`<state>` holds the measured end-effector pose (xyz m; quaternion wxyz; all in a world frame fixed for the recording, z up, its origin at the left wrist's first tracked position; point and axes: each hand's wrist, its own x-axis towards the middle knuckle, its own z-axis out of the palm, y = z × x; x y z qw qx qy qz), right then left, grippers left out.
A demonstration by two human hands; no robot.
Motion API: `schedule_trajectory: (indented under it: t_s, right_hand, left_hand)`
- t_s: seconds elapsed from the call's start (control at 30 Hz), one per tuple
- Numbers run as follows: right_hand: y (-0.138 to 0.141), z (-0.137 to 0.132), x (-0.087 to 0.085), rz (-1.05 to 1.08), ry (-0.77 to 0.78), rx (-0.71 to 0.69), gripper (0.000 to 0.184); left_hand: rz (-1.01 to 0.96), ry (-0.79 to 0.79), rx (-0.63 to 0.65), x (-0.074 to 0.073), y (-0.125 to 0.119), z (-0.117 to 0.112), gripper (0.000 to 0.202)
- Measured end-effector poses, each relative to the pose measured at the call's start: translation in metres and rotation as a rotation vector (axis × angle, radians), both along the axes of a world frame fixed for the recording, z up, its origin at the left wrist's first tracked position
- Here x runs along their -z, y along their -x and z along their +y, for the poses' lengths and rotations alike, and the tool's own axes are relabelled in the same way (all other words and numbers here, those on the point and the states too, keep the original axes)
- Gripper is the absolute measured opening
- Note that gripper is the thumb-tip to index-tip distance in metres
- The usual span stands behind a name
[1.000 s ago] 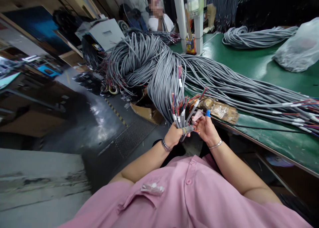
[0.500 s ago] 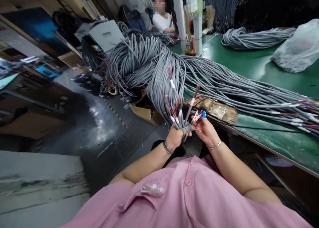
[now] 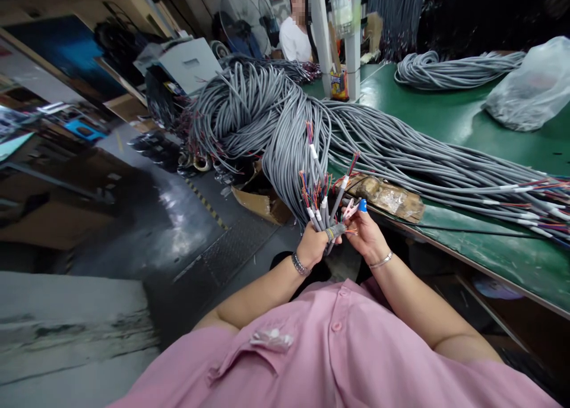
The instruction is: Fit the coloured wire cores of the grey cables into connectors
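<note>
My left hand [image 3: 312,246] is closed around a bunch of grey cable ends [image 3: 321,203] that stand upright, their stripped coloured wires fanning out on top. My right hand [image 3: 367,233] sits right beside it, fingers curled against the bunch, with a blue cap on one fingertip [image 3: 363,205]. It pinches one thin wire end, too small to name surely. The held cables run back into a big heap of grey cables [image 3: 276,117] draped over the edge of the green table [image 3: 467,123].
A brown wrapped bundle [image 3: 387,195] lies on the table edge by my hands. A coiled grey cable bundle [image 3: 449,69] and a plastic bag [image 3: 529,87] sit at the back right. Another person [image 3: 296,37] sits behind the heap near white posts [image 3: 320,34]. Cardboard [image 3: 262,200] lies below.
One tall cable end in the bunch has shifted a little. Both hands stay in nearly the same place, and the person at the back has moved right.
</note>
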<state>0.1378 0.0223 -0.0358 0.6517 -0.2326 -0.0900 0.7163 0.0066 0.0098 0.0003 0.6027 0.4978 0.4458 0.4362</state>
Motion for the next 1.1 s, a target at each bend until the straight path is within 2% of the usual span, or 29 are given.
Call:
schedule_trajectory:
  t_s: [0.27, 0.5, 0.73, 1.1]
  right_hand:
    - [-0.007, -0.006, -0.001, -0.010, -0.051, -0.119, 0.038]
    - [-0.007, -0.006, -0.001, -0.103, -0.106, -0.025, 0.027]
    - [-0.004, -0.001, 0.001, -0.089, -0.052, 0.017, 0.026]
    - [-0.001, -0.004, -0.005, -0.027, -0.004, 0.025, 0.032]
  left_hand:
    - [-0.034, 0.017, 0.000, 0.004, 0.008, -0.005, 0.025]
    - [-0.055, -0.074, -0.031, 0.004, 0.002, -0.007, 0.026]
    - [0.008, -0.065, -0.069, 0.001, -0.007, -0.006, 0.029]
    - [0.044, -0.044, -0.094, 0.005, -0.005, -0.006, 0.028]
